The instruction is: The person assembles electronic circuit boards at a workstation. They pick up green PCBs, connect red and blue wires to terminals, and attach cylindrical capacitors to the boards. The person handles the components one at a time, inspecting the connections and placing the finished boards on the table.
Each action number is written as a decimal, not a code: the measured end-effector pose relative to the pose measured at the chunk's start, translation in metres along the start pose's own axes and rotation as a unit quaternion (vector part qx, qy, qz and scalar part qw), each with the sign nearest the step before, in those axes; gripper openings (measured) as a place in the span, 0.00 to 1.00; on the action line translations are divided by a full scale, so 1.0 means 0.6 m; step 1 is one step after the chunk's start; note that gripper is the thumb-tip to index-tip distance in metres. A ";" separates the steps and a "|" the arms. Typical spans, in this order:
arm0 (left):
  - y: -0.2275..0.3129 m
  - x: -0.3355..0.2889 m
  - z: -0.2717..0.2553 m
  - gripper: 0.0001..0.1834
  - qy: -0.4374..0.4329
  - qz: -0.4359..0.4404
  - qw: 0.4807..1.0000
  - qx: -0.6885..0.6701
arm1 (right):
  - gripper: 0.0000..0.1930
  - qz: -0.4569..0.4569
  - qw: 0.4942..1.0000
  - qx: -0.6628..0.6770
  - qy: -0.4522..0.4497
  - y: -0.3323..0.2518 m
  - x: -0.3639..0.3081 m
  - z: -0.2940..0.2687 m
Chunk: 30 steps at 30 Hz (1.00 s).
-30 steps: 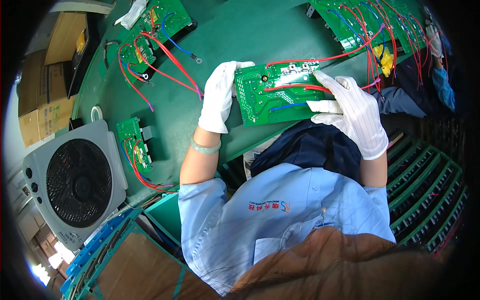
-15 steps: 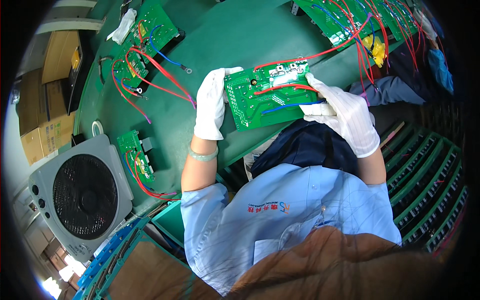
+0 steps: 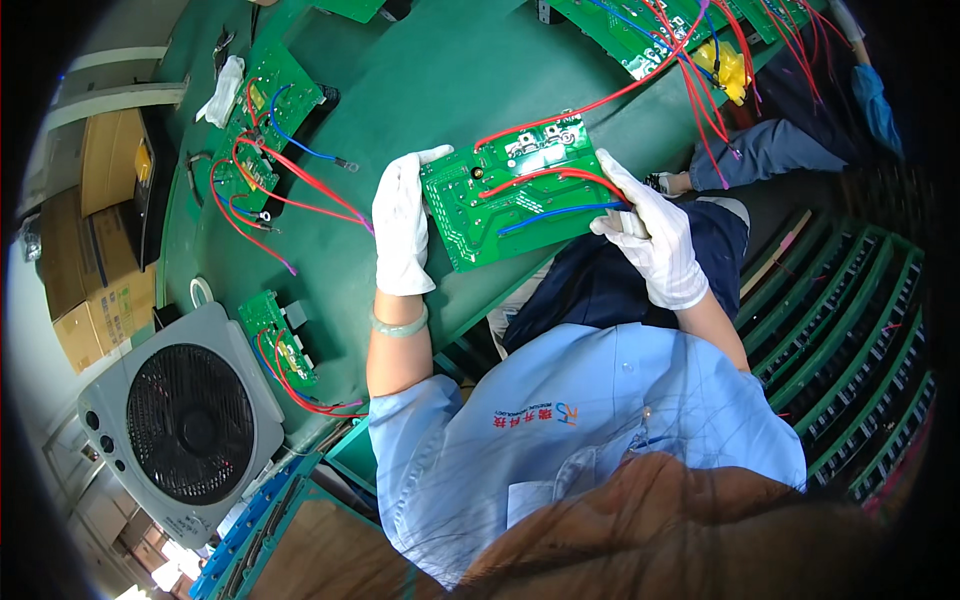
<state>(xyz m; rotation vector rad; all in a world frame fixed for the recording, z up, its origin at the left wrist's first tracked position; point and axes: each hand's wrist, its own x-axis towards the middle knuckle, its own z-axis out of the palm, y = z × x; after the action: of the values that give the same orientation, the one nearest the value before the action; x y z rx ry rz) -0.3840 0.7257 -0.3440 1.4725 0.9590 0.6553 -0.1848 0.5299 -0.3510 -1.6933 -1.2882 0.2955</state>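
Both my hands wear white gloves. A green circuit board (image 3: 470, 222) is held between them, tilted, its soldered side facing up. My left hand (image 3: 402, 225) is closed along the board's left edge. My right hand (image 3: 658, 240) grips its right edge, thumb at the upper right corner. A short red wire (image 3: 560, 173) and a blue wire (image 3: 555, 214) cross the board and meet at my right fingers; their ends are hidden there. From the board's top edge a long red wire (image 3: 590, 104) runs toward the boards at the upper right.
Wired boards lie at the upper left (image 3: 285, 75) and upper right (image 3: 640, 40), a smaller board (image 3: 280, 335) at the left. A grey box fan (image 3: 265, 400) stands by the table's left edge. Green slotted racks (image 3: 840, 330) are at the right, near another person's leg (image 3: 770, 150).
The view has shifted a little. My right hand has drawn the free parts of the red and blue wires together at the board's right edge. Both hands still hold the board.
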 end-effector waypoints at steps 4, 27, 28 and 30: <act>-0.007 0.001 0.001 0.17 0.007 0.012 1.000 0.021 | 0.40 -0.065 0.987 -0.142 -0.023 -0.008 0.023 -0.031; -0.007 0.003 -0.005 0.17 0.000 -0.003 1.000 0.004 | 0.38 -0.077 0.976 -0.140 -0.150 -0.007 0.050 -0.049; -0.007 0.003 -0.004 0.16 0.002 -0.013 1.000 -0.014 | 0.38 -0.069 0.982 -0.118 -0.131 -0.006 0.044 -0.042; -0.008 0.003 -0.002 0.16 0.001 -0.007 1.000 -0.026 | 0.37 -0.052 0.992 -0.070 -0.091 0.004 0.026 -0.024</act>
<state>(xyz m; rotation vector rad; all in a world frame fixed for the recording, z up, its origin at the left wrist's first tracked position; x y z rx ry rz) -0.3849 0.7275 -0.3490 1.4180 0.9474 0.6671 -0.1671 0.5354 -0.3406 -1.7401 -1.5585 0.3091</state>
